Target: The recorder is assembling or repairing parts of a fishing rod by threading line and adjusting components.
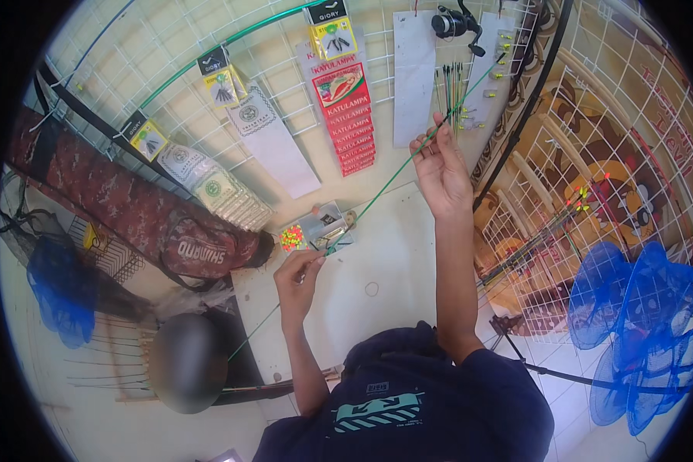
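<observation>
A thin green fishing rod (389, 179) slants up from the lower left to the upper right, crossing in front of the white table (377, 269). My left hand (299, 279) pinches it low down, beside a small compartment box (333, 219). Higher up and to the right, the thumb and fingers of my right hand (445, 165) close on the rod's thinner part. Its tip passes in front of several thin floats hanging on the wall. The lower end runs toward a blurred dark round shape (189, 362). Bright orange and yellow beads (292, 238) lie beside the box.
Tackle packets (350, 115) and a fishing reel (454, 25) hang on the white wire grid behind the table. A camouflage rod bag (154, 212) leans at the left. Blue nets (631, 339) hang at the right, near a black metal bar (570, 377).
</observation>
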